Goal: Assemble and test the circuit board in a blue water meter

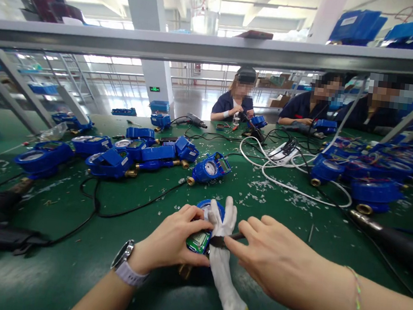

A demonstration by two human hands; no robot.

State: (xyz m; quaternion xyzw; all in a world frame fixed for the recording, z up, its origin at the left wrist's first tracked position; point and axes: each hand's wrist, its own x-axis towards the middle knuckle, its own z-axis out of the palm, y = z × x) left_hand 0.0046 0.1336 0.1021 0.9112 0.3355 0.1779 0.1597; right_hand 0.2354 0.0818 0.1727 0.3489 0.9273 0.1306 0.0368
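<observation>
My left hand (167, 235) grips a blue water meter (220, 208) at the centre front of the bench, fingers on its upper edge and thumb at the lower side. A green circuit board (198, 242) shows in the meter's open housing, beside my fingers. Closed in my right hand (273, 252) is a dark flat-bladed tool (218, 242), its blade against the housing's right edge. A white knit glove (227, 286) with a yellow cuff edge lies over the meter's right side, under the blade. Much of the meter is hidden by my left hand and the glove.
Several blue meters (210, 169) stand behind my hands, and more crowd the right (376, 192). Heat guns lie left (4, 231) and right (394, 241). A white cable (291, 194), black cords and plastic scraps cover parts of the green bench (94, 286). Three people sit opposite, beneath a shelf (203, 50).
</observation>
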